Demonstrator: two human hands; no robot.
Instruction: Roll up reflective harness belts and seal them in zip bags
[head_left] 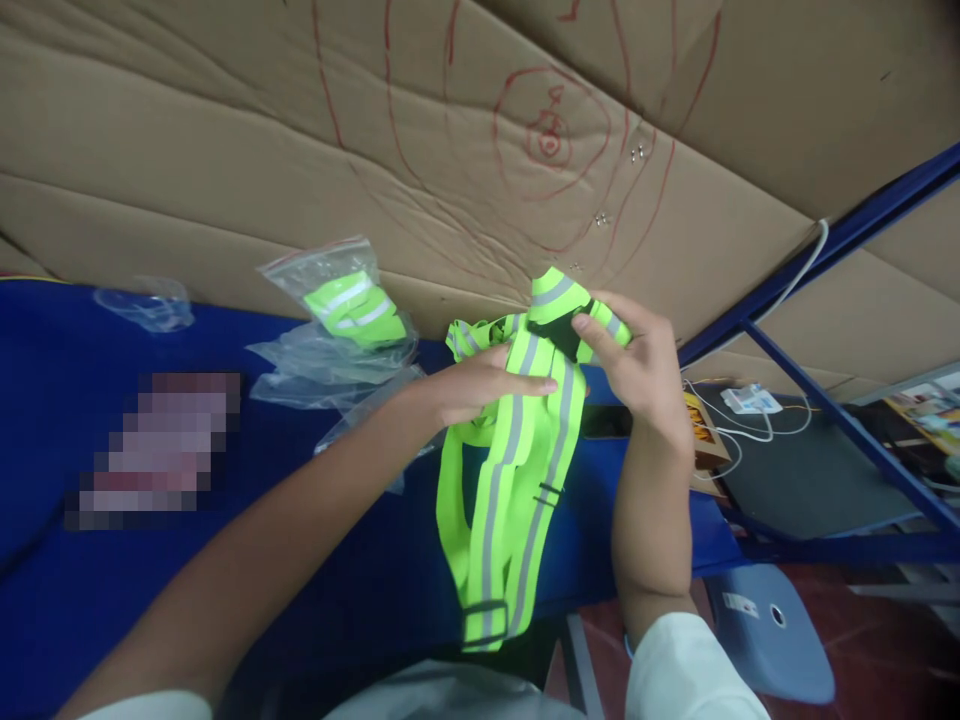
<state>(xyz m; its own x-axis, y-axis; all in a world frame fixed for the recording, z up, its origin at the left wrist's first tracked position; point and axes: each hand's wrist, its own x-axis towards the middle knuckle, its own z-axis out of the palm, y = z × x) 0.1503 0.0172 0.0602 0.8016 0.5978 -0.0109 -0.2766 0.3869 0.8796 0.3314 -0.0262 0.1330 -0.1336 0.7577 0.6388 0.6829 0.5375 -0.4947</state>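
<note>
Neon-yellow reflective straps with grey stripes and black buckles hang in front of me, forming what looks like a reflective harness. My left hand is closed round the upper straps, thumb lying across the front. Higher and to the right, my right hand pinches the strap beside a black connector piece. The long loops drop toward my lap, with a black slider buckle at the bottom. More gathered strap shows behind my left hand.
A clear zip bag with another folded neon strap lies on the blue table among empty plastic bags. Cardboard with red drawn rings stands behind. At right are a blue metal frame, white cables and a grey-blue stool.
</note>
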